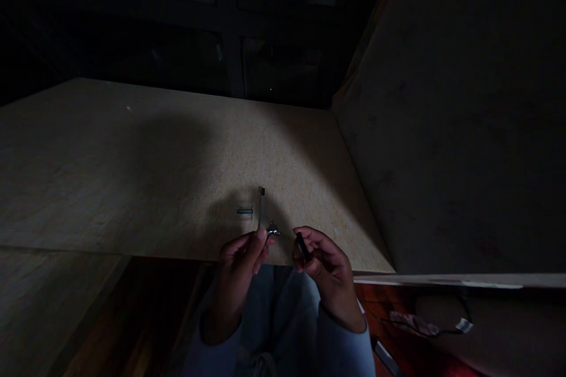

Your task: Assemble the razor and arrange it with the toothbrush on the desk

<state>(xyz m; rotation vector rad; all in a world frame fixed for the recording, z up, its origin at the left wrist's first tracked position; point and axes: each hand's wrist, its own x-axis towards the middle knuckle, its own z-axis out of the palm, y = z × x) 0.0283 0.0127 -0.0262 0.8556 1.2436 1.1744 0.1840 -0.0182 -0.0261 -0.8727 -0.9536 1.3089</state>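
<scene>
My left hand (245,253) is closed, thumb against fingers, on a small shiny metal piece (273,228) whose kind I cannot make out in the dim light. My right hand (325,259) pinches a short, flat black bar (303,247) between thumb and fingertips. The two hands are apart, just over the table's front edge. Beyond my left fingertips is a narrow pale strip (262,209) with a dark end; I cannot tell whether my hand touches it. To its left a small dark bar with a clear surround (244,211) lies on the tabletop.
The pale stone-patterned table (177,188) stretches off to the left. A wall or panel (464,118) rises along its right side, and dark window frames (234,65) stand behind. At lower right are a cushioned seat (508,330) with a dark cord and a flat object (386,358).
</scene>
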